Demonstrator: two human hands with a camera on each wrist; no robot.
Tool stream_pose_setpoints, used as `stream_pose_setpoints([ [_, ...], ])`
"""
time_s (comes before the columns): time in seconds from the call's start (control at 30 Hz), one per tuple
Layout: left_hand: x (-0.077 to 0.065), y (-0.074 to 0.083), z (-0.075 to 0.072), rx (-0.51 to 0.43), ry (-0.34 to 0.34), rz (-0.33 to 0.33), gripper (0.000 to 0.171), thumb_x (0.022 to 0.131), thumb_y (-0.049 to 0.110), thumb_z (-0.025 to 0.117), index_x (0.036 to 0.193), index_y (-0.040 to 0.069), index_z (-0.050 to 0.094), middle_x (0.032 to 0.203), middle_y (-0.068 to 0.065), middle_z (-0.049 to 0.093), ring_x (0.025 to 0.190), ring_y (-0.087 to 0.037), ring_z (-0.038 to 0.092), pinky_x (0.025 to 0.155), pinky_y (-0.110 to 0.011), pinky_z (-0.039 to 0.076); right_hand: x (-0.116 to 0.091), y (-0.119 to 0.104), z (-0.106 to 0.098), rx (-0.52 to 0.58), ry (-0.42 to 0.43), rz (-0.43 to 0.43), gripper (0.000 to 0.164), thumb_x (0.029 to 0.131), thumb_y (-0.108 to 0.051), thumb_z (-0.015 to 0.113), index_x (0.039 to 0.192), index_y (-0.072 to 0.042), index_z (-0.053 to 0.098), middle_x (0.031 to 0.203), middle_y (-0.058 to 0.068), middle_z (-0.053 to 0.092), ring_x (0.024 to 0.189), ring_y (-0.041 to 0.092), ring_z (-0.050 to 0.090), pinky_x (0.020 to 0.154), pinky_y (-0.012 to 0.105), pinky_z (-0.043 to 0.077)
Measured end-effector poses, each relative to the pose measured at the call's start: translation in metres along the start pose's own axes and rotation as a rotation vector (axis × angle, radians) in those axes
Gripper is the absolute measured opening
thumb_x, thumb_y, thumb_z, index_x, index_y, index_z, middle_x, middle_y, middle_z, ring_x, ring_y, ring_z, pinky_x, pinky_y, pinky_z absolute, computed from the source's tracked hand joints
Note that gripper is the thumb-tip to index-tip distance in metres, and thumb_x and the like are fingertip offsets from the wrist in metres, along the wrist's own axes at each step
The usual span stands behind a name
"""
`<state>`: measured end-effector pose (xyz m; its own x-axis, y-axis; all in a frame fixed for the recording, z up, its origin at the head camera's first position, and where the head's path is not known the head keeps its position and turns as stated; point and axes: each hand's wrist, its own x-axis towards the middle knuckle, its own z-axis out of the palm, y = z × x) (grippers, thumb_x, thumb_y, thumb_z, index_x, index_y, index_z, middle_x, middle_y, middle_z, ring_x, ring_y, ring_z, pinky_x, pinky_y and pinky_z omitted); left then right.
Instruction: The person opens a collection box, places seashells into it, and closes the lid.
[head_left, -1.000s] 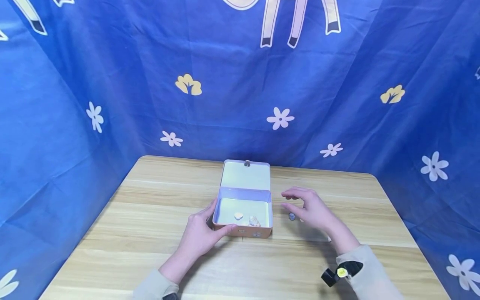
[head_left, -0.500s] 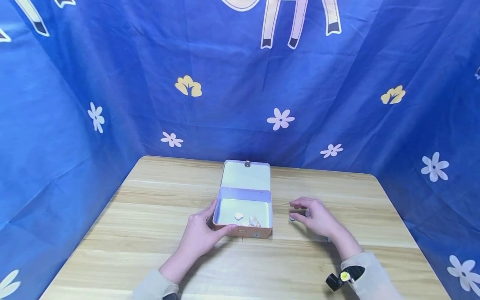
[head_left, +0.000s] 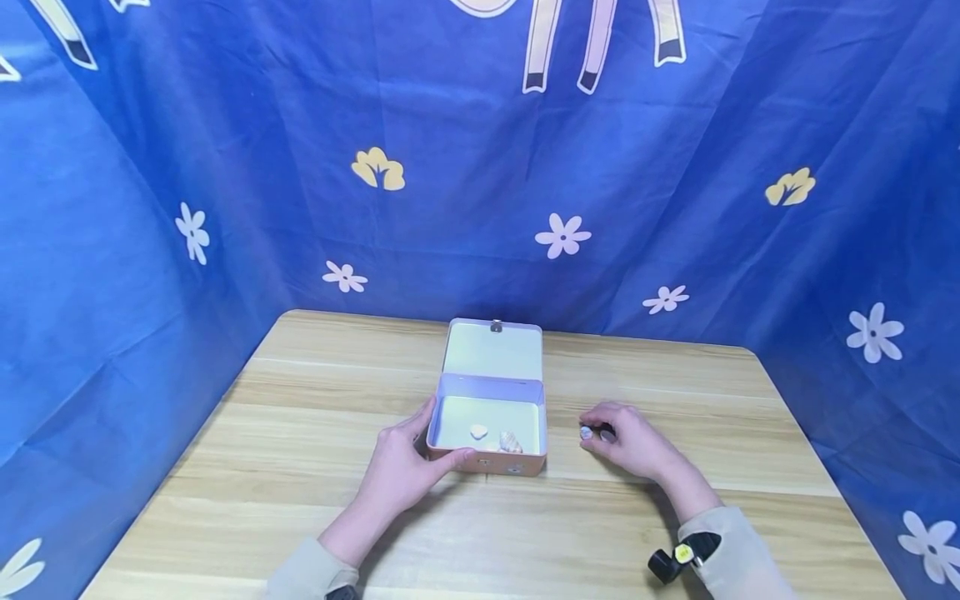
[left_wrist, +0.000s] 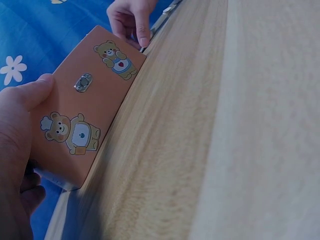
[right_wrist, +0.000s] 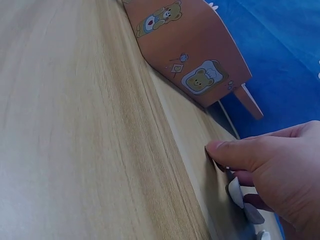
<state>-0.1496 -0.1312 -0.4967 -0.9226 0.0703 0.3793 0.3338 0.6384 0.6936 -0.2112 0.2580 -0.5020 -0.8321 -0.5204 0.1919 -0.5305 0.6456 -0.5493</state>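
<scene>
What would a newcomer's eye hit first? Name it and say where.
The vivid blue patterned cloth rising behind and beside the wooden table dominates the head view. Mid-table, the left hand grips an open, orange, bear-printed box holding two pale shell-like pieces. Right of it, the right hand curls around a small pale piece.

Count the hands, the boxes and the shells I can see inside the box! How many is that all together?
Hands: 2, the left hand and the right hand
Boxes: 1, the box
Shells seen inside the box: 2, the smaller shell and the bigger shell
Total: 5
</scene>
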Motion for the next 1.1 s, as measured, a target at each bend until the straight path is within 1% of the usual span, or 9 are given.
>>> stream_pose_setpoints([
  [0.17, 0.0, 0.001, 0.0, -0.009, 0.002, -0.002, 0.112, 0.073, 0.069, 0.088, 0.15, -0.004, 0.053, 0.142, -0.023, 0.06, 0.132, -0.034, 0.057, 0.108, -0.047, 0.05, 0.001, 0.001, 0.001, -0.001, 0.006, -0.019, 0.028, 0.092, -0.012, 0.084, 0.118, -0.004, 0.077, 0.106, -0.002, 0.072, 0.098, 0.015, 0.067, 0.09, 0.041, 0.059],
  [0.3, 0.0, 0.002, 0.0, -0.006, 0.008, 0.0, 0.112, 0.073, 0.069, 0.088, 0.151, -0.003, 0.053, 0.142, -0.022, 0.06, 0.132, -0.035, 0.058, 0.108, -0.048, 0.05, 0.001, 0.003, 0.002, -0.015, 0.012, -0.038, 0.025, 0.094, -0.013, 0.083, 0.117, -0.006, 0.078, 0.105, -0.004, 0.071, 0.097, 0.014, 0.066, 0.087, 0.039, 0.058],
  [0.43, 0.0, 0.002, -0.001, -0.004, 0.008, 0.001, 0.112, 0.073, 0.07, 0.088, 0.15, -0.004, 0.054, 0.141, -0.023, 0.06, 0.132, -0.035, 0.058, 0.108, -0.048, 0.051, 0.001, 0.002, 0.003, -0.013, 0.016, -0.036, 0.023, 0.095, -0.015, 0.082, 0.116, -0.007, 0.079, 0.104, -0.005, 0.07, 0.096, 0.013, 0.065, 0.085, 0.036, 0.057],
  [0.7, 0.0, 0.005, -0.001, -0.003, 0.014, 0.003, 0.11, 0.073, 0.067, 0.09, 0.149, -0.005, 0.055, 0.141, -0.023, 0.061, 0.131, -0.035, 0.058, 0.107, -0.049, 0.051, 0.002, -0.004, 0.002, 0.042, 0.026, -0.034, 0.022, 0.096, -0.015, 0.081, 0.116, -0.006, 0.079, 0.105, -0.005, 0.07, 0.098, 0.013, 0.067, 0.088, 0.036, 0.06],
  [1.0, 0.0, 0.005, -0.001, -0.003, 0.014, 0.002, 0.111, 0.073, 0.067, 0.09, 0.148, -0.006, 0.055, 0.14, -0.023, 0.061, 0.131, -0.035, 0.059, 0.107, -0.048, 0.051, 0.007, -0.013, -0.005, 0.073, 0.041, -0.03, 0.019, 0.098, -0.015, 0.079, 0.114, -0.005, 0.079, 0.106, -0.007, 0.069, 0.098, 0.012, 0.067, 0.088, 0.037, 0.06],
  [1.1, -0.001, 0.004, -0.001, -0.001, 0.013, -0.002, 0.112, 0.073, 0.069, 0.088, 0.148, -0.007, 0.055, 0.141, -0.023, 0.061, 0.131, -0.035, 0.059, 0.107, -0.048, 0.051, 0.007, -0.017, -0.007, 0.092, 0.041, -0.028, 0.018, 0.099, -0.016, 0.078, 0.114, -0.005, 0.079, 0.106, -0.008, 0.067, 0.097, 0.013, 0.066, 0.086, 0.036, 0.059],
])
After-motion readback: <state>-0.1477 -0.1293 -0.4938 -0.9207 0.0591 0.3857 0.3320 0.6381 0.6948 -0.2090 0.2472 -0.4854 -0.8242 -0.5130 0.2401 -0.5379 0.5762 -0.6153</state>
